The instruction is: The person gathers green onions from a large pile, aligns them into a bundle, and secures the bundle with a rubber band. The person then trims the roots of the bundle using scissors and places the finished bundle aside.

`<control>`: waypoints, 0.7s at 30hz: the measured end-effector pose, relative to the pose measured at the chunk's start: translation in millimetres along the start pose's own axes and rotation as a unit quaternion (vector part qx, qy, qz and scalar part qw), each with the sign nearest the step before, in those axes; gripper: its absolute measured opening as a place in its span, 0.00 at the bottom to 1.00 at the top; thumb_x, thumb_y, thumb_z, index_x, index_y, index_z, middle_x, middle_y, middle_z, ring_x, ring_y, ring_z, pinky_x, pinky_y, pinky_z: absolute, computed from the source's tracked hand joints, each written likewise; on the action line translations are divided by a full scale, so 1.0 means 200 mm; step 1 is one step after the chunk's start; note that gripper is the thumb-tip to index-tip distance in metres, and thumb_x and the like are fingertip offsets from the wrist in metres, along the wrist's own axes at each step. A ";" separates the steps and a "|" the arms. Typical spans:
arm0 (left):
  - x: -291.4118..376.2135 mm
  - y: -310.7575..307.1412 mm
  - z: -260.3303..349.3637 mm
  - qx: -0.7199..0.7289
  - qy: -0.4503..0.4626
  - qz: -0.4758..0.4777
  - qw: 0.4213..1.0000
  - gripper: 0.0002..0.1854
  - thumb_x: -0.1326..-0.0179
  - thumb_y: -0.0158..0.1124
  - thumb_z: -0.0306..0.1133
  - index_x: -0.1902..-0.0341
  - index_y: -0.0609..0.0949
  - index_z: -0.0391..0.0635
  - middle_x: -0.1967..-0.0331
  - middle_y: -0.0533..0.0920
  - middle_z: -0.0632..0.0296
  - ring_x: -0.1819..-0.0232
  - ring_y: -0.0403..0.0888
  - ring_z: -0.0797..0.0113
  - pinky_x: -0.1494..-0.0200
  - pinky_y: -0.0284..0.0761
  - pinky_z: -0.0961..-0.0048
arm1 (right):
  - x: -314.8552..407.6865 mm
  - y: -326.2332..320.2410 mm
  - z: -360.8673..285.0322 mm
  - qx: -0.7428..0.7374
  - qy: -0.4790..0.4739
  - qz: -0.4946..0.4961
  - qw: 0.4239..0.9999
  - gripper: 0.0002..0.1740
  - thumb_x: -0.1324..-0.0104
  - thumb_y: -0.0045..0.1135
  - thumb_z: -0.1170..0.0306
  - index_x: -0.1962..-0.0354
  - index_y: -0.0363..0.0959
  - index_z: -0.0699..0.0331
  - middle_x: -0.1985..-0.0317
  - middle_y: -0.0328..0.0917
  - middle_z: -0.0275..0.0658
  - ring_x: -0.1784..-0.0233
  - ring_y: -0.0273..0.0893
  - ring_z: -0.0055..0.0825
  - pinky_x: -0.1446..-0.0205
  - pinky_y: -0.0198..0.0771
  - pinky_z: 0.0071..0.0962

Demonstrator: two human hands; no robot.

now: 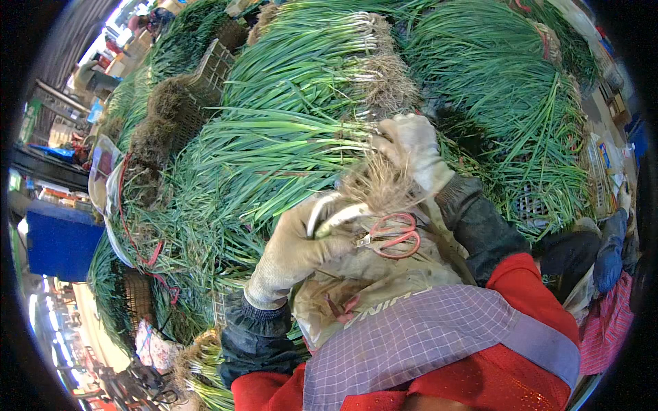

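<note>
My left hand (pixel 298 249), in a pale work glove, grips a few scallions by their white stems (pixel 342 218). Their shaggy roots (pixel 380 185) point up and right, away from the palm. Scissors with red handles (pixel 396 236) are beside my left thumb; the blade tips are hidden, so whether the hand holds them cannot be told. Further forward, my right hand (pixel 414 149), gloved too, has its fingers curled at the root ends of scallions (pixel 329 136) on the pile. What those fingers grip is hidden.
Ahead lie stacked scallions (pixel 288 77), with roots (pixel 385 72) to the right. More heaps (pixel 493 97) are at right. Plastic crates (pixel 213 67) hold bunches at left. Plastic sheeting (pixel 401 277) covers my lap. A red cord (pixel 123 205) hangs at left. A person's sleeve (pixel 609 257) shows at right.
</note>
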State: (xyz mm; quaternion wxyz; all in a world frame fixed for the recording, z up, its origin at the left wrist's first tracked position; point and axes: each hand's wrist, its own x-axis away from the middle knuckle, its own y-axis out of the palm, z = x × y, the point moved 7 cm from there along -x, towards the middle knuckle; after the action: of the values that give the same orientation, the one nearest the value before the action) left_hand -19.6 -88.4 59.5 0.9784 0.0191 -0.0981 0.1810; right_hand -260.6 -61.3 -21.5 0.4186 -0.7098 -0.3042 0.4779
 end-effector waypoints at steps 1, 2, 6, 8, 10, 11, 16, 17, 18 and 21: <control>0.00 -0.04 -0.01 -0.009 -0.031 0.066 0.997 0.19 0.36 0.75 0.27 0.42 0.85 0.38 0.57 0.87 0.66 0.55 0.82 0.76 0.51 0.78 0.75 | -0.05 0.07 -0.03 0.079 -0.014 -0.032 0.996 0.15 0.34 0.62 0.53 0.67 0.85 0.53 0.67 0.87 0.36 0.60 0.86 0.41 0.52 0.75 0.44; 0.00 -0.10 -0.03 0.014 -0.041 0.114 0.993 0.17 0.36 0.74 0.28 0.44 0.85 0.38 0.59 0.88 0.65 0.59 0.83 0.76 0.55 0.79 0.75 | -0.09 0.21 0.00 0.107 -0.025 -0.092 0.990 0.13 0.34 0.61 0.53 0.68 0.86 0.51 0.65 0.88 0.34 0.57 0.86 0.36 0.51 0.74 0.43; 0.15 -0.44 -0.04 0.011 0.028 0.331 0.943 0.11 0.26 0.64 0.31 0.50 0.85 0.35 0.61 0.87 0.62 0.70 0.81 0.76 0.65 0.77 0.77 | -0.18 -0.19 -0.21 0.085 -0.078 0.043 0.992 0.10 0.47 0.75 0.66 0.67 0.84 0.53 0.66 0.84 0.33 0.51 0.83 0.37 0.30 0.67 0.44; 0.14 -0.55 0.00 -0.033 0.120 0.389 0.913 0.12 0.23 0.59 0.29 0.48 0.83 0.31 0.58 0.87 0.59 0.66 0.82 0.74 0.59 0.78 0.76 | -0.08 -0.46 -0.23 -0.016 -0.168 0.246 0.954 0.15 0.51 0.78 0.67 0.65 0.84 0.52 0.64 0.83 0.30 0.49 0.82 0.33 0.23 0.61 0.46; 0.11 -0.57 0.15 -0.299 0.243 0.429 0.817 0.13 0.29 0.64 0.26 0.43 0.85 0.37 0.56 0.89 0.55 0.58 0.86 0.63 0.49 0.79 0.66 | -0.04 -0.45 -0.22 -0.045 -0.195 0.235 0.951 0.17 0.53 0.78 0.67 0.64 0.84 0.51 0.64 0.83 0.29 0.49 0.81 0.33 0.23 0.59 0.48; 0.09 -0.48 0.24 -0.492 0.329 0.414 0.691 0.15 0.32 0.67 0.25 0.43 0.86 0.41 0.55 0.89 0.53 0.56 0.87 0.59 0.46 0.79 0.62 | -0.02 -0.40 -0.19 -0.060 -0.195 0.215 0.955 0.18 0.53 0.79 0.66 0.62 0.84 0.51 0.64 0.83 0.30 0.48 0.81 0.33 0.22 0.58 0.49; -0.29 -0.28 0.20 -0.598 0.273 0.224 0.720 0.14 0.31 0.65 0.39 0.46 0.89 0.55 0.49 0.90 0.59 0.43 0.85 0.52 0.24 0.50 0.32 | 0.00 -0.54 -0.27 -0.068 -0.219 0.163 0.960 0.17 0.49 0.78 0.64 0.61 0.84 0.56 0.65 0.84 0.33 0.51 0.83 0.35 0.22 0.58 0.48; -0.36 -0.25 0.14 -0.581 0.270 0.165 0.750 0.14 0.30 0.64 0.42 0.45 0.88 0.55 0.49 0.90 0.61 0.43 0.85 0.52 0.24 0.45 0.27 | 0.00 -0.54 -0.28 -0.053 -0.211 0.131 0.967 0.17 0.48 0.78 0.64 0.62 0.84 0.57 0.64 0.84 0.34 0.51 0.83 0.37 0.24 0.60 0.47; -0.41 -0.23 0.11 -0.472 0.240 0.137 0.837 0.14 0.31 0.64 0.41 0.45 0.87 0.55 0.54 0.90 0.58 0.46 0.86 0.50 0.23 0.46 0.27 | 0.01 -0.54 -0.26 -0.035 -0.197 0.096 0.975 0.17 0.47 0.77 0.63 0.62 0.84 0.58 0.64 0.84 0.35 0.52 0.83 0.38 0.26 0.62 0.46; -0.49 -0.08 0.09 -0.496 0.212 0.098 0.836 0.14 0.31 0.64 0.41 0.47 0.87 0.54 0.61 0.89 0.55 0.52 0.87 0.48 0.23 0.48 0.28 | 0.04 -0.50 -0.23 -0.146 -0.191 0.058 0.969 0.14 0.40 0.72 0.61 0.62 0.85 0.62 0.66 0.83 0.44 0.59 0.82 0.45 0.47 0.73 0.44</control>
State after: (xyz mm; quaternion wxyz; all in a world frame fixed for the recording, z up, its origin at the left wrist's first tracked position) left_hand -106.3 -139.7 57.4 0.8306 -0.5176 0.0340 0.2025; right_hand -218.0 -22.3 73.0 0.2158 -0.6750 -0.4032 0.5790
